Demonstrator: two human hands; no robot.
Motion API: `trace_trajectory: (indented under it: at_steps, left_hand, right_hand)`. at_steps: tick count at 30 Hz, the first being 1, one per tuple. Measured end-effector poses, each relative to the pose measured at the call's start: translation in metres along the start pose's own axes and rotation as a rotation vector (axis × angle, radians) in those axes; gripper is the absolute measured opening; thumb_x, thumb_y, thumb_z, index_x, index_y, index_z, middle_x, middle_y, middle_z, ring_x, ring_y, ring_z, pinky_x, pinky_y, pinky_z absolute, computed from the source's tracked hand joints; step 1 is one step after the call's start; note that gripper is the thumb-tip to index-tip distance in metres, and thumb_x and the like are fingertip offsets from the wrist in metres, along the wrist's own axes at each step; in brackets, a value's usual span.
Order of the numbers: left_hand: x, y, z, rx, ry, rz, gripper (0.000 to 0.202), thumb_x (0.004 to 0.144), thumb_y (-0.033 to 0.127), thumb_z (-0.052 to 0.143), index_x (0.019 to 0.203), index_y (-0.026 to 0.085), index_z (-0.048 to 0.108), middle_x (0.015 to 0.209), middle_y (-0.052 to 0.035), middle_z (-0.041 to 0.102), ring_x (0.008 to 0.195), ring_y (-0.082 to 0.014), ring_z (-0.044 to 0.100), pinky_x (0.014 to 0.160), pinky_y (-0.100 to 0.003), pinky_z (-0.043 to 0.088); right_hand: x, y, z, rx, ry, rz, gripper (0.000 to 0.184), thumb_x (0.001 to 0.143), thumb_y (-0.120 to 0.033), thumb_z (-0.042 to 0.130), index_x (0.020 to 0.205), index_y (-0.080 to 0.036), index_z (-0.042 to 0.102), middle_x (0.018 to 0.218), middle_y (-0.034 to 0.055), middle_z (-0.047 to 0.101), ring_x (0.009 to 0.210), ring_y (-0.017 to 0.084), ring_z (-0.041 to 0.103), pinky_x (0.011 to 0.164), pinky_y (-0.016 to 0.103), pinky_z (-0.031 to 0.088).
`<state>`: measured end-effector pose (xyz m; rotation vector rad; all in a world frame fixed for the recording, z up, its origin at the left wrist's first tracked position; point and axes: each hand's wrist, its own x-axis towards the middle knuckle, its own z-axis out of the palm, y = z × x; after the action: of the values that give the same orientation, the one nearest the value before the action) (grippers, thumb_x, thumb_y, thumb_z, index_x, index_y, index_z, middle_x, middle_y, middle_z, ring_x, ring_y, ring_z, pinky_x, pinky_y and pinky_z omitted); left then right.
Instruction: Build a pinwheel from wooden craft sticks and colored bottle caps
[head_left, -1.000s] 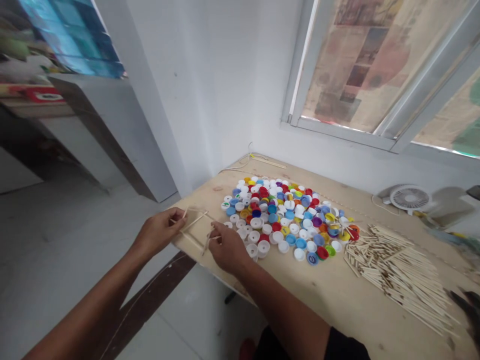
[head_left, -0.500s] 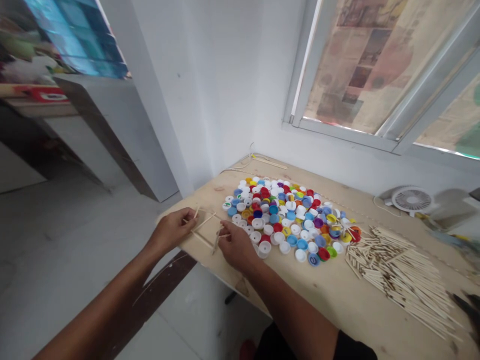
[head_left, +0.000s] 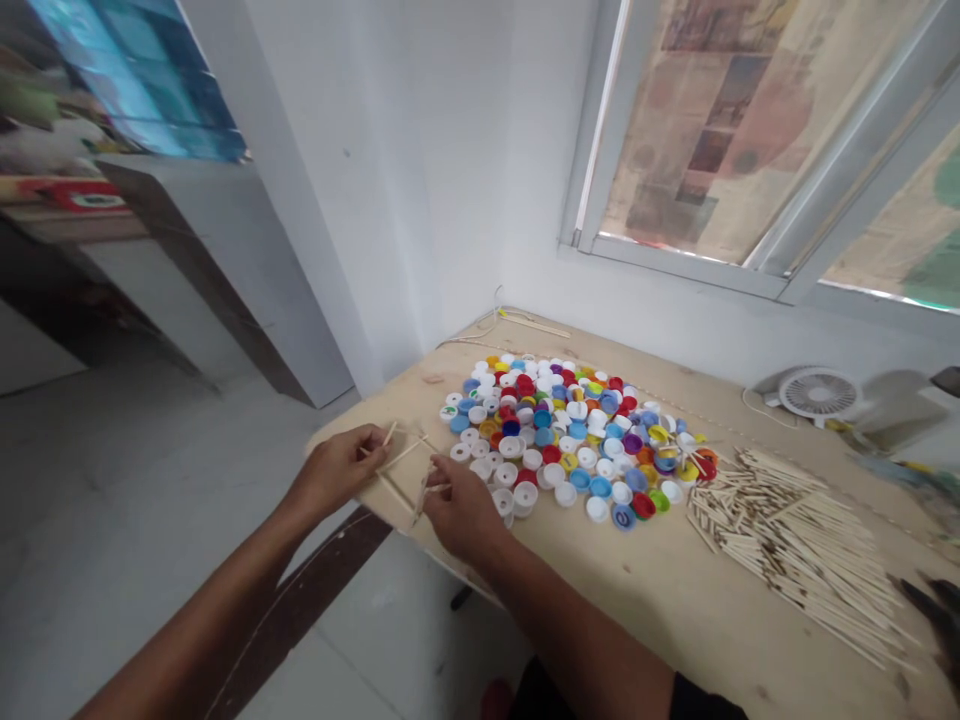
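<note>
Two hands are busy with thin wooden sticks [head_left: 402, 455], which make an angular outline at the left end of the desk [head_left: 600, 575]. The left hand [head_left: 347, 463] pinches one side; the right hand [head_left: 461, 502] pinches the opposite side. Compared with half a second ago, the right hand sits slightly lower, and neither grip has been released. I judge this as small adjusting; whether the corners are joined, I cannot tell.

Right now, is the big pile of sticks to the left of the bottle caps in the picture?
No, the pile of sticks lies to the right of the bottle caps.
</note>
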<state>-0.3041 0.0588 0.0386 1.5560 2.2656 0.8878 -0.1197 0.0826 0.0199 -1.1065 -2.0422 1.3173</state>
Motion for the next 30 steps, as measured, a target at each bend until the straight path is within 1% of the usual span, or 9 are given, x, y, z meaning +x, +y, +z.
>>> trace_trajectory:
  at_steps: [5,8,11,15,17,19,21,24,30]
  left_hand:
    - [0.012,0.002,0.013,-0.009,-0.055,0.020,0.020,0.067,0.041,0.047,0.060,0.023,0.051,0.050,0.0045,0.053,0.056,-0.0163,0.057,0.053,-0.023,0.036]
    - [0.013,0.002,0.016,-0.019,-0.056,0.017,0.018,0.067,0.040,0.048,0.064,0.023,0.053,0.054,0.0040,0.055,0.057,-0.0169,0.058,0.053,-0.023,0.038]
    - [0.008,0.002,0.015,-0.033,-0.020,-0.006,0.022,0.067,0.040,0.048,0.076,0.023,0.057,0.067,0.0019,0.062,0.060,-0.0173,0.061,0.055,-0.023,0.042]
    - [-0.012,0.005,0.010,-0.044,0.068,-0.049,0.039,0.071,0.042,0.047,0.103,0.022,0.056,0.092,-0.0024,0.066,0.060,-0.0163,0.062,0.057,-0.026,0.045]
    - [-0.029,0.009,0.008,-0.037,0.123,-0.078,0.039,0.073,0.042,0.046,0.106,0.023,0.055,0.091,-0.0030,0.066,0.061,-0.0172,0.062,0.059,-0.027,0.045]
    - [-0.051,0.014,0.011,-0.027,0.167,-0.104,0.030,0.075,0.041,0.045,0.096,0.023,0.057,0.079,-0.0017,0.066,0.064,-0.0193,0.062,0.060,-0.028,0.045]
    - [-0.073,0.019,0.018,-0.028,0.152,-0.100,0.022,0.076,0.042,0.048,0.083,0.024,0.059,0.070,0.0000,0.066,0.065,-0.0201,0.063,0.060,-0.027,0.045]
    - [-0.098,0.022,0.033,-0.018,0.140,-0.095,0.022,0.077,0.044,0.051,0.078,0.024,0.060,0.067,0.0006,0.067,0.062,-0.0197,0.063,0.054,-0.026,0.045]
    - [-0.102,0.026,0.050,0.123,0.062,-0.031,0.023,0.079,0.043,0.048,0.073,0.023,0.059,0.075,-0.0027,0.067,0.064,-0.0203,0.063,0.055,-0.028,0.044]
  right_hand:
    - [0.010,0.005,-0.013,0.006,0.033,0.029,0.054,0.075,-0.008,0.052,0.128,-0.018,0.053,0.107,0.0051,0.067,0.088,0.016,0.065,0.081,0.029,0.051]
    - [0.012,0.005,-0.015,0.015,0.039,0.050,0.056,0.076,-0.008,0.049,0.131,-0.018,0.049,0.106,0.0054,0.067,0.082,0.015,0.066,0.074,0.027,0.052]
    - [0.009,0.004,-0.017,0.013,0.039,0.065,0.059,0.076,-0.007,0.048,0.134,-0.016,0.045,0.103,0.0067,0.068,0.076,0.015,0.066,0.066,0.026,0.052]
    - [-0.002,-0.001,-0.031,0.010,0.062,0.051,0.062,0.073,-0.007,0.050,0.134,-0.021,0.047,0.104,0.0056,0.068,0.076,0.015,0.064,0.066,0.028,0.050]
    - [-0.012,-0.004,-0.044,0.021,0.076,0.030,0.063,0.073,-0.008,0.051,0.134,-0.022,0.047,0.106,0.0050,0.067,0.076,0.015,0.062,0.070,0.029,0.050]
    - [-0.026,-0.007,-0.059,0.040,0.085,0.007,0.062,0.074,-0.008,0.051,0.135,-0.022,0.046,0.107,0.0052,0.067,0.077,0.014,0.062,0.073,0.030,0.050]
    - [-0.043,-0.008,-0.073,0.061,0.088,-0.009,0.061,0.076,-0.009,0.049,0.136,-0.019,0.045,0.109,0.0063,0.067,0.077,0.014,0.062,0.074,0.030,0.050]
    - [-0.072,-0.004,-0.087,0.106,0.097,-0.029,0.057,0.078,-0.012,0.048,0.135,-0.020,0.047,0.110,0.0069,0.066,0.078,0.013,0.062,0.073,0.030,0.051]
    - [-0.131,0.019,-0.094,0.225,0.127,-0.046,0.051,0.081,-0.019,0.051,0.132,-0.025,0.050,0.111,0.0069,0.067,0.081,0.015,0.064,0.077,0.034,0.053]
